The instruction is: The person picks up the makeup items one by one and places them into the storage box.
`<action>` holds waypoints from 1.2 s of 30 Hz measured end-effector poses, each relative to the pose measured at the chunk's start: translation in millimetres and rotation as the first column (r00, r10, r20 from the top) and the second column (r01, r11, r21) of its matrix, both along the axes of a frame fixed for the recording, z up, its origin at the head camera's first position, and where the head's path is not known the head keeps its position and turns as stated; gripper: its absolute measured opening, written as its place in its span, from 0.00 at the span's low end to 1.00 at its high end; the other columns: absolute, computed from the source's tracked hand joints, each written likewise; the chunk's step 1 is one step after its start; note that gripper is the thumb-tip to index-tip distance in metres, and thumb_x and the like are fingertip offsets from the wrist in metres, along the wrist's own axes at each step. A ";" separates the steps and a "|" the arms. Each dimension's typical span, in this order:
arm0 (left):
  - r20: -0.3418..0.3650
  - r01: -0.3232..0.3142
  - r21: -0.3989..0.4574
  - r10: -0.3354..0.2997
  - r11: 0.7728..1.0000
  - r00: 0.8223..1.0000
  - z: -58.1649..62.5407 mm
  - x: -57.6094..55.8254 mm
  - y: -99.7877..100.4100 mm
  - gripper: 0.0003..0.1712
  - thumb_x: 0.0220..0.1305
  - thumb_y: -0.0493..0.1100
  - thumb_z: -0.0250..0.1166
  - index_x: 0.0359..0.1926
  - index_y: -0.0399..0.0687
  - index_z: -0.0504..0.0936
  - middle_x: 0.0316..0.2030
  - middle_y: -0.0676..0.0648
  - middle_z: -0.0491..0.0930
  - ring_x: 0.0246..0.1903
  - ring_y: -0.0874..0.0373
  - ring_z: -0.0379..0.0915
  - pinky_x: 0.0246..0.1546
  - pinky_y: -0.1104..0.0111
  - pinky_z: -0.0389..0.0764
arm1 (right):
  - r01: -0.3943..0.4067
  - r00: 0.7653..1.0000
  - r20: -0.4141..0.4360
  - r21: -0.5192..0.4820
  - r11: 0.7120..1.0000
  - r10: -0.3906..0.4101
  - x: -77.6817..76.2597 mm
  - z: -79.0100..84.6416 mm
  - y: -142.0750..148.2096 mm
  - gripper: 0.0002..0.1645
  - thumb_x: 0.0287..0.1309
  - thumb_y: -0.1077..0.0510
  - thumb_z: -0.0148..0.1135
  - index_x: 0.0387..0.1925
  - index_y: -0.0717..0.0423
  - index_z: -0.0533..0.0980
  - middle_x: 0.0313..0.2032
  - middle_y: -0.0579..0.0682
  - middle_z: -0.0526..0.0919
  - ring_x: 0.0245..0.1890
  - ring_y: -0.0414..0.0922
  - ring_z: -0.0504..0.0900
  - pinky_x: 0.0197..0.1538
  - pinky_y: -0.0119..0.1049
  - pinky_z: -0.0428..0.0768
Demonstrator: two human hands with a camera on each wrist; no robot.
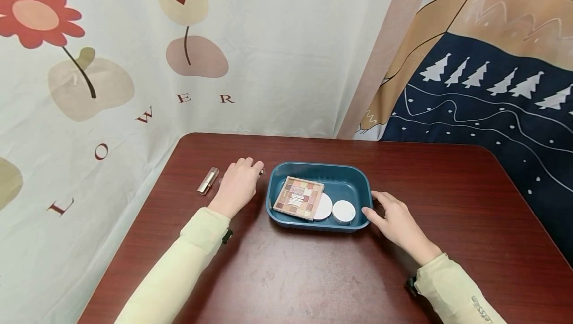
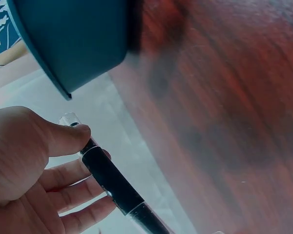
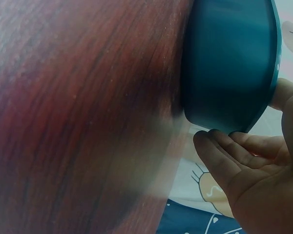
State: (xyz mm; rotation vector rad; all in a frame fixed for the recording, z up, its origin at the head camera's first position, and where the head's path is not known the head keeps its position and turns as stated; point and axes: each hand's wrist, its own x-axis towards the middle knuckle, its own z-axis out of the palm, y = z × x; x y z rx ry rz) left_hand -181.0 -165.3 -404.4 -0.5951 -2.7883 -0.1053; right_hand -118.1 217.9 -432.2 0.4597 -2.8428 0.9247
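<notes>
My left hand (image 1: 238, 184) pinches a slim black cosmetic tube (image 2: 112, 178) with a clear end, just left of the blue tray (image 1: 349, 188). In the left wrist view, the thumb presses near its clear end and the fingers lie behind it. My right hand (image 1: 398, 222) holds the tray's right end, thumb over the rim and fingertips against the outer wall. Inside the tray, an eyeshadow palette (image 1: 299, 197) leans partly over a round white compact (image 1: 324, 206). A smaller white round container (image 1: 343, 212) sits beside them.
A shiny pinkish-gold lipstick-like case (image 1: 208, 180) lies on the dark red wooden table (image 1: 295, 274), left of my left hand. Patterned curtains (image 1: 286, 55) hang behind the table and along its left side.
</notes>
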 end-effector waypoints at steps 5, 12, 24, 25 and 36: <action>-0.026 0.019 -0.007 -0.019 1.000 0.999 7.2 2.6 5.0 0.07 0.66 0.34 0.69 0.44 0.42 0.83 0.36 0.41 0.79 0.40 0.42 0.78 0.39 0.53 0.81 | -0.001 1.000 0.000 -0.003 1.000 0.001 -0.3 -0.2 0.2 0.29 0.66 0.57 0.68 0.62 0.71 0.75 0.53 0.64 0.83 0.50 0.59 0.83 0.53 0.58 0.83; -0.054 0.039 -0.006 -0.039 0.999 0.998 15.1 6.5 13.5 0.06 0.67 0.35 0.69 0.44 0.41 0.83 0.36 0.40 0.78 0.39 0.42 0.77 0.39 0.54 0.80 | -0.001 1.000 -0.003 -0.004 1.000 0.001 -0.2 -0.4 0.1 0.29 0.66 0.57 0.68 0.62 0.71 0.75 0.52 0.64 0.84 0.50 0.59 0.83 0.53 0.58 0.83; -0.091 0.088 -0.017 -0.089 0.996 0.992 20.4 12.6 29.5 0.09 0.66 0.35 0.70 0.46 0.41 0.83 0.36 0.41 0.78 0.39 0.45 0.76 0.40 0.56 0.81 | 0.004 1.000 0.012 -0.002 1.000 -0.004 0.6 0.9 -0.2 0.29 0.67 0.56 0.68 0.62 0.70 0.75 0.53 0.64 0.83 0.51 0.59 0.83 0.54 0.58 0.83; -0.089 0.090 -0.019 -0.091 0.996 0.992 20.5 13.2 30.6 0.09 0.66 0.35 0.70 0.46 0.41 0.83 0.36 0.41 0.78 0.38 0.45 0.76 0.40 0.56 0.81 | 0.004 1.000 0.012 -0.002 1.000 -0.004 0.7 0.9 -0.3 0.29 0.67 0.56 0.68 0.62 0.70 0.75 0.53 0.64 0.83 0.51 0.59 0.83 0.54 0.58 0.83; -0.071 0.113 -0.021 -0.114 0.993 0.991 19.3 17.1 44.3 0.11 0.64 0.33 0.70 0.47 0.40 0.84 0.35 0.41 0.77 0.38 0.47 0.74 0.42 0.57 0.81 | 0.000 1.000 0.009 -0.010 1.000 0.000 0.5 0.9 -0.1 0.29 0.67 0.56 0.68 0.62 0.70 0.75 0.53 0.63 0.83 0.51 0.59 0.83 0.54 0.57 0.83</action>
